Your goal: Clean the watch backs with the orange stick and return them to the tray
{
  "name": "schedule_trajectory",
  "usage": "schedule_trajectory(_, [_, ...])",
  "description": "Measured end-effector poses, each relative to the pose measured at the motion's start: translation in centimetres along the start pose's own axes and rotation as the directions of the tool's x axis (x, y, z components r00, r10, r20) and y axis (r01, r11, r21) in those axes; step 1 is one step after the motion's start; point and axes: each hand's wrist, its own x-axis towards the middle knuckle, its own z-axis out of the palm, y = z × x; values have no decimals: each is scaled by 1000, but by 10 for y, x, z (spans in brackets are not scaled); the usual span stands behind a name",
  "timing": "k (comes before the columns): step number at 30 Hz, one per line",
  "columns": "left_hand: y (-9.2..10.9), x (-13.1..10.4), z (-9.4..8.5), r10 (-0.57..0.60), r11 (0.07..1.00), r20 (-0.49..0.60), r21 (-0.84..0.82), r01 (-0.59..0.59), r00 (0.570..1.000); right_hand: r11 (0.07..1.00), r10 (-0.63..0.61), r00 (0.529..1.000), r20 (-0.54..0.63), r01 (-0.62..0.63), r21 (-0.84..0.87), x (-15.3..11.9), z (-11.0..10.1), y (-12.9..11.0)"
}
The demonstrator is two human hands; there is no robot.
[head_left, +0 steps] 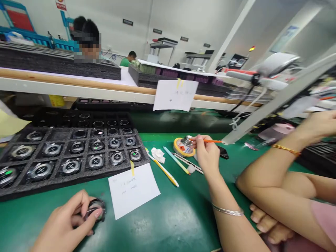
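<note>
Across the green worktop (168, 224), at the left, lies a black foam tray (58, 133) of watch cases (96, 161), a white note (135, 196) taped to its near edge. Below it, the left hand (69, 222) grasps a dark watch case (101, 205) — lifted or resting, I cannot tell. By a small metal pot (187, 140), the right hand (210, 154) pinches a slim orange stick (214, 141).

Six watch cases (96, 161) are sitting in the front row of one tray (86, 177), left; two taped sheets (139, 196) are showing mid-frame.
</note>
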Motion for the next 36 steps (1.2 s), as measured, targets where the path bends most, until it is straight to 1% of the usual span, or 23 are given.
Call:
schedule_trajectory(2, [8,-1,0,-45,995,59,-87,51,997,998,-33,998,51,31,54,-17,11,-16])
schedule_trajectory(3, [12,-1,-1,-58,991,111,-117,71,992,994,-52,993,102,41,100,-28,18,-25])
schedule_trajectory(4, [15,0,-2,-73,988,158,-122,93,985,986,-75,982,175,47,157,-41,25,-35])
schedule_trajectory(5, [18,0,-4,-81,989,200,-107,104,976,970,-112,954,277,44,239,-55,31,-46])
schedule_trajectory(6, [20,1,-5,-84,991,231,-85,107,969,950,-143,903,405,11,311,-70,37,-56])
schedule_trajectory(7, [21,1,-7,-91,992,249,-64,110,964,930,-177,830,530,-36,367,-84,42,-67])
schedule_trajectory(9, [21,2,-9,-97,993,268,-42,113,959,899,-251,651,716,-117,421,-110,48,-86])
schedule_trajectory(11, [20,2,-9,-91,993,277,-50,109,957,883,-321,495,807,-152,444,-128,53,-100])
schedule_trajectory(12, [20,2,-8,-83,993,281,-58,103,956,878,-352,440,826,-151,454,-134,56,-105])
schedule_trajectory(13, [19,2,-8,-71,993,286,-66,93,956,874,-379,401,834,-142,466,-138,58,-108])
schedule_trajectory(14, [18,2,-8,-57,994,290,-76,82,955,870,-400,377,836,-132,475,-140,61,-109])
schedule_trajectory(16, [17,2,-7,-31,993,295,-98,62,955,869,-415,355,837,-117,481,-142,66,-109])
schedule_trajectory(19, [16,2,-6,-7,992,294,-121,44,956,875,-407,338,849,-122,468,-142,72,-105])
schedule_trajectory(23, [16,3,-5,-8,991,282,-124,45,959,878,-400,317,860,-137,459,-142,74,-101])
schedule_trajectory(27, [18,2,-6,-19,987,284,-147,63,959,881,-399,299,867,-138,453,-143,78,-105])
schedule_trajectory(31, [18,2,-6,-26,982,288,-170,78,957,864,-407,215,888,-224,450,-144,84,-109])
schedule_trajectory(32, [18,2,-6,-25,981,289,-175,79,957,862,-406,208,890,-236,449,-145,84,-108])
schedule_trajectory(33, [17,3,-6,-23,980,290,-181,78,957,862,-406,215,888,-234,450,-147,83,-106])
schedule_trajectory(34, [16,3,-6,-23,980,290,-183,79,957,862,-406,234,883,-221,455,-149,80,-103])
schedule_trajectory(36, [14,3,-6,-29,980,288,-182,84,957,865,-406,288,867,-186,467,-153,73,-95])
